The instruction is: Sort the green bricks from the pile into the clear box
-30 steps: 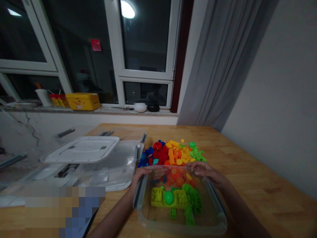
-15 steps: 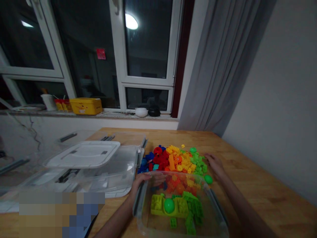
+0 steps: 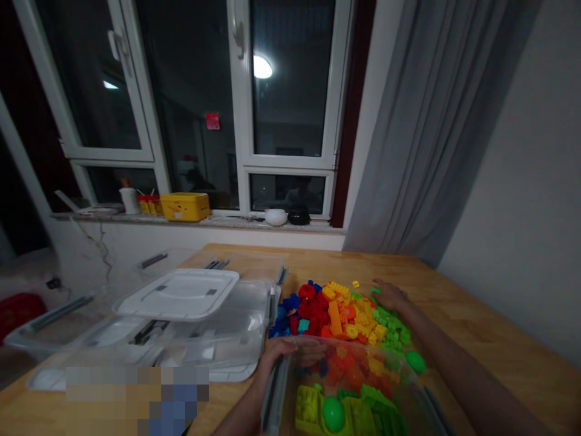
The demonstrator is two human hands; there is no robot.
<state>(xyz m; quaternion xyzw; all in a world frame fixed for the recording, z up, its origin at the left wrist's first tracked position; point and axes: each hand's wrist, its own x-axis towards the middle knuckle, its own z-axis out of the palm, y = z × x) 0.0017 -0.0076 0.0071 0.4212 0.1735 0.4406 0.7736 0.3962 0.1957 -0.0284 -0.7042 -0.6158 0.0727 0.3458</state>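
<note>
My left hand grips the far left corner of a clear plastic bin, thumb over the rim and fingers showing through its wall. Inside the bin lie a green ball, a yellow-green block and several green blocks. Beyond it, a pile of toy bricks spreads from blue through red and yellow to green. My right hand reaches over the far green end, fingers outstretched beside a curved green piece, which it partly hides.
Clear bins and a white lid are stacked on the left of the wooden table. A green egg-shaped piece sits near the bin's right side. A yellow box stands on the windowsill.
My right hand has moved farther away and leftward, from beside the green bricks to over the round green piece. My left hand stays on the bin. The camera view has tilted up and turned left.
</note>
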